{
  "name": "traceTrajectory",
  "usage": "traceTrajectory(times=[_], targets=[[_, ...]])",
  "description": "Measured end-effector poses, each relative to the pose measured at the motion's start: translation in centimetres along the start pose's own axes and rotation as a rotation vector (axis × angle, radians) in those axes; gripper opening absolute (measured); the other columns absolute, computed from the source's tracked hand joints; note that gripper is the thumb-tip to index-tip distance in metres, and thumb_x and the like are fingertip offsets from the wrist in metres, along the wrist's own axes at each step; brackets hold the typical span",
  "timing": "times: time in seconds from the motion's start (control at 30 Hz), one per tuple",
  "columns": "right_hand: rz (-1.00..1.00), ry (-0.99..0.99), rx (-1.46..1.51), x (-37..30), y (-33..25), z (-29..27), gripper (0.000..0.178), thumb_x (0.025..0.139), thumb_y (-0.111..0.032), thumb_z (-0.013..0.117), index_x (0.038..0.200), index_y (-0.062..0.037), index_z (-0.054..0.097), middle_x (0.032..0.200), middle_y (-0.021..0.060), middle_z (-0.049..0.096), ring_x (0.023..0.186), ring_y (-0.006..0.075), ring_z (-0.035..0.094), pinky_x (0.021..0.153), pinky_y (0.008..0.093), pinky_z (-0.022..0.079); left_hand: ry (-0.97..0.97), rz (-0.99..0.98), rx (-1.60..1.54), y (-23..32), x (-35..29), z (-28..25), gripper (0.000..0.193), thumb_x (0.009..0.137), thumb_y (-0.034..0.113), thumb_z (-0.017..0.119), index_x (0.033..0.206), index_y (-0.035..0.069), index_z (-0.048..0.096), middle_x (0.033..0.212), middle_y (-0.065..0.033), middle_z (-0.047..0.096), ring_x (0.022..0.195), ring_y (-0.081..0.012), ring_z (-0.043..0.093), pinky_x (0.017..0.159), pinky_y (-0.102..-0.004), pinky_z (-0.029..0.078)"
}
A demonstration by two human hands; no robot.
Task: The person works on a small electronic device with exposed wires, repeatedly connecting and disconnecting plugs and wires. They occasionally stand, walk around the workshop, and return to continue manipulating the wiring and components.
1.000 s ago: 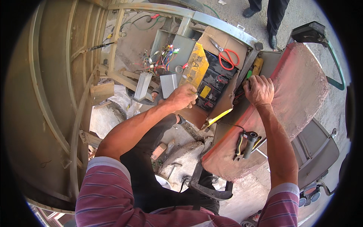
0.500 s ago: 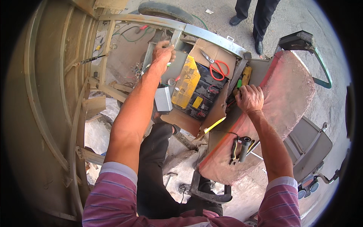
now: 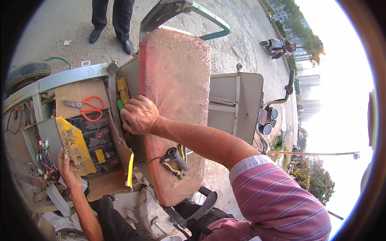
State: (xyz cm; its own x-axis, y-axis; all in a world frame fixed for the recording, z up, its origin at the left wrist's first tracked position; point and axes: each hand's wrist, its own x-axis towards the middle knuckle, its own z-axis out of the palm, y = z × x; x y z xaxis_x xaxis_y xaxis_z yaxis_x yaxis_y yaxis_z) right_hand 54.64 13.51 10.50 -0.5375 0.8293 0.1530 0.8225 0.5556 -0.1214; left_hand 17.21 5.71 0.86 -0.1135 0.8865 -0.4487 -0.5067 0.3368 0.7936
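My left hand [image 3: 69,168] is beside a dusty yellow plate [image 3: 74,142], near a bundle of coloured wires [image 3: 47,160]. Its fingers are drawn together around something small that I cannot make out. My right hand [image 3: 140,115] reaches into the gap between the battery compartment and the worn red seat [image 3: 175,76]. Its fingers curl down with the tips hidden, so what they grip does not show. Next to them are a green handle [image 3: 120,105] and a yellow tool body [image 3: 123,90]. Red-handled scissors [image 3: 92,107] lie on cardboard [image 3: 82,90] above black batteries [image 3: 96,134].
Pliers [image 3: 171,167] and a grey cylindrical tool [image 3: 179,160] lie on the seat. A pale metal frame bar [image 3: 72,77] edges the compartment. Handlebars [image 3: 288,87] stand to the right. A person in dark trousers [image 3: 120,20] stands beyond; a rider on a scooter [image 3: 277,46] is farther off.
My view has swung to the right. My left hand has come back from the far grey panel to the yellow plate's near side. My right hand stays at the gap beside the seat.
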Motion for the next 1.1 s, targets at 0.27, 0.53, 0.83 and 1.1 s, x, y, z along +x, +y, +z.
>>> traceTrajectory(times=[0.27,0.53,0.83,1.1], targets=[[-0.022,0.034,-0.003,0.3,-0.1,-0.1,0.017,0.068,-0.027,0.07,0.074,-0.0148,0.06,0.074,0.0013,0.06,0.075,0.0218,0.061,0.07,0.0388,0.044,0.002,-0.083,0.076,1.0,3.6,0.7,0.039,0.102,0.018,0.06,0.139,0.009,0.055,0.093,0.0012,0.062,0.072,-0.0061,0.053,0.066,-0.0218,0.045],[-0.024,0.023,-0.04,0.9,-0.9,-0.6,0.014,0.071,-0.023,0.072,0.073,-0.0143,0.061,0.071,0.001,0.059,0.074,0.0216,0.061,0.069,0.0379,0.045,-0.025,-0.108,-0.052,2.6,3.0,0.5,0.04,0.1,0.017,0.061,0.138,0.005,0.056,0.097,-0.001,0.065,0.073,-0.0079,0.056,0.067,-0.0243,0.048],[-0.069,-0.079,-0.114,1.7,-1.8,0.0,0.013,0.075,-0.023,0.073,0.079,-0.0155,0.064,0.074,0.0008,0.062,0.074,0.0235,0.061,0.067,0.04,0.042,-0.244,0.097,-0.094,5.7,1.8,0.8,0.037,0.1,0.015,0.06,0.135,0.004,0.057,0.101,-0.0053,0.07,0.078,-0.0107,0.062,0.074,-0.0258,0.049],[-0.077,-0.131,-0.161,1.5,-2.1,0.0,0.007,0.081,-0.023,0.066,0.083,-0.0162,0.066,0.079,0.0014,0.066,0.078,0.0254,0.064,0.072,0.0404,0.045,-0.03,0.282,-0.084,11.1,-1.0,-2.3,0.029,0.101,0.014,0.055,0.128,0.004,0.059,0.107,-0.0124,0.07,0.087,-0.0173,0.065,0.082,-0.0331,0.05]])
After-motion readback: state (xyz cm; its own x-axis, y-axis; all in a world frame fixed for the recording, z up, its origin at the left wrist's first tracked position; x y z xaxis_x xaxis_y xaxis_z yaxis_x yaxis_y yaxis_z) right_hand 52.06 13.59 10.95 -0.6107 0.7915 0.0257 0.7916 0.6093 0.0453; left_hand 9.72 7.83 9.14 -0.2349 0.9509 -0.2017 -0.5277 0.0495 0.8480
